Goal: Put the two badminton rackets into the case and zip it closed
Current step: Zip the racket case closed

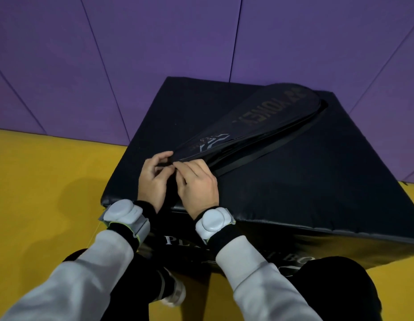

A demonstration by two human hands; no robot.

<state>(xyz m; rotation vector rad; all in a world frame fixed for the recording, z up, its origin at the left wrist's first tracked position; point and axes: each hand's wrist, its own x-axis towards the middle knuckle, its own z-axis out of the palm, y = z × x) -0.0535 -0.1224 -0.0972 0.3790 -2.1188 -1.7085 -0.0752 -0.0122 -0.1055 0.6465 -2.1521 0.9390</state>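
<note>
Head view: both hands meet at the near, narrow end of the black racket case point(252, 119), which lies diagonally across the black padded box point(317, 181). Left hand point(152, 181) pinches the case's tip, right hand point(197, 184) grips beside it, fingers closed on the fabric. Strap point(270, 147) trails alongside.

Purple padded wall panels point(155, 42), yellow mat floor point(39, 181), black padded box point(317, 181) against the wall.
</note>
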